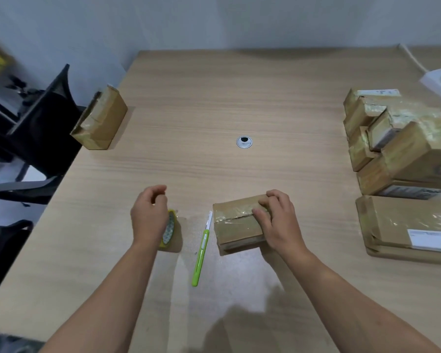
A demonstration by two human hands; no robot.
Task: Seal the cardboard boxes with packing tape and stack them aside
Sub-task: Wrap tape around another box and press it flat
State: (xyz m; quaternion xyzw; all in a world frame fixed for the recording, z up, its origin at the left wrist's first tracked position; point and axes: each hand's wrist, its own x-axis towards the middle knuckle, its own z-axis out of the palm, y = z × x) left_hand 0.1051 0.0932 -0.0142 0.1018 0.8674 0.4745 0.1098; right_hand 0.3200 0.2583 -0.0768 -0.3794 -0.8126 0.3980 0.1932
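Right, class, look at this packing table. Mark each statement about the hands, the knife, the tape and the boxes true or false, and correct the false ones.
1. The green knife lies on the table between the tape roll and the small box. True.
2. The left hand holds the green knife. False: no hand touches it; the left hand is by the tape roll.
3. The right hand rests on the small box. True.
4. The lone box at the table's left edge has other boxes piled on it. False: it stands alone; the pile of boxes is on the right side.
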